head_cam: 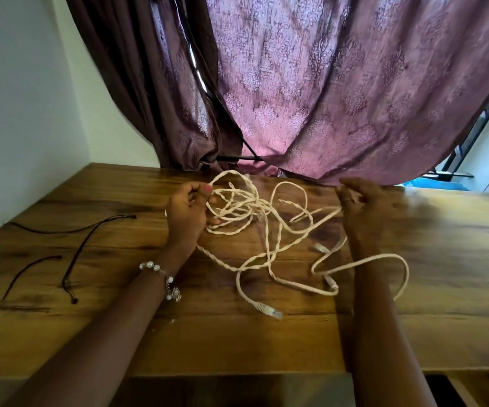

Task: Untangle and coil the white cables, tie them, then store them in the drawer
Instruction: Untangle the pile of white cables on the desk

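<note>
The white cables (266, 230) lie in one loose tangle at the centre of the wooden tabletop (457, 274), loops crossing over each other, with a plug end (268, 309) trailing toward six o'clock and another connector (331, 283) lying just to the right of it. The left hand (187, 218) is curled round several strands at the nine o'clock side of the heap, pinching a bundle of loops between thumb and fingers. The right hand (366, 204) is at three o'clock, blurred; its fingers look half curled near a strand, but I cannot tell whether it grips anything.

The step in hand reads as untangling — not yet coiling. To do it well, I would pick one free plug end and feed it back through the crossings, rather than pulling on the bundle, which would likely tighten the twisted section near the middle. Keeping the held loops slack and lifting them off the wood should let the crossings open.

Around the work: thin dark cords (73, 254) lie well apart at eight o'clock, probably the ties for later. A patterned purple curtain (325, 98) hangs at twelve o'clock, its hem touching the far edge of the tabletop just behind the heap — a raised loop could brush against it. A beaded bracelet (161, 276) sits on the left wrist, where a strand might catch. No drawer is clearly visible.
</note>
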